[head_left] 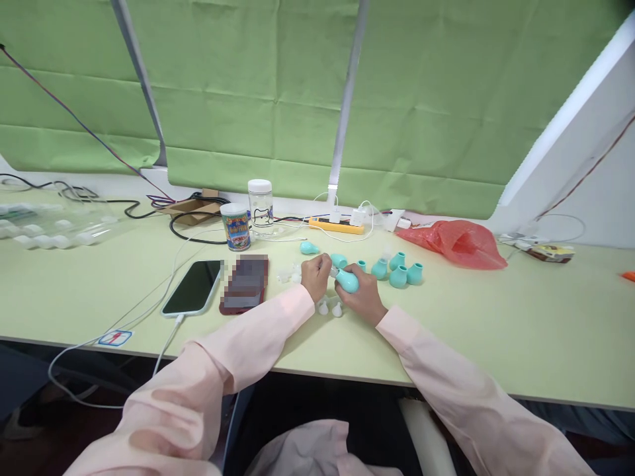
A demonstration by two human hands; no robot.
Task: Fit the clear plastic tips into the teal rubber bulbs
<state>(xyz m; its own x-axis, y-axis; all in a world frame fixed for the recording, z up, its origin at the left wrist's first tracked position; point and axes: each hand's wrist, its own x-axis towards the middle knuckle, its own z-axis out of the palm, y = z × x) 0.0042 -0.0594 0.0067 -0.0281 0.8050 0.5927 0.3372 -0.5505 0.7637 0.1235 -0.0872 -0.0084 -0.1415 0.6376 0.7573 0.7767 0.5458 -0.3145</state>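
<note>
My right hand (pixel 362 292) is closed around a teal bulb (pixel 348 281) near the middle of the table. The bulb's narrow end carries a clear tip and points to the upper left. My left hand (pixel 316 277) pinches at that clear tip, its fingers closed beside the bulb. Small white pieces (pixel 337 309) stand on the table just below my hands, and clear pieces (pixel 288 275) lie left of my left hand. Several teal bulbs (pixel 398 276) stand to the right, some with open tops. Another teal bulb (pixel 309 248) lies on its side behind my left hand.
A phone (pixel 193 288) with a cable and a dark red phone (pixel 245 284) lie at left. Behind them are a printed can (pixel 237 228) and a lidded jar (pixel 260 208). A yellow power strip (pixel 336 226), red plastic bag (pixel 454 244) and cardboard box (pixel 194 210) sit at the back.
</note>
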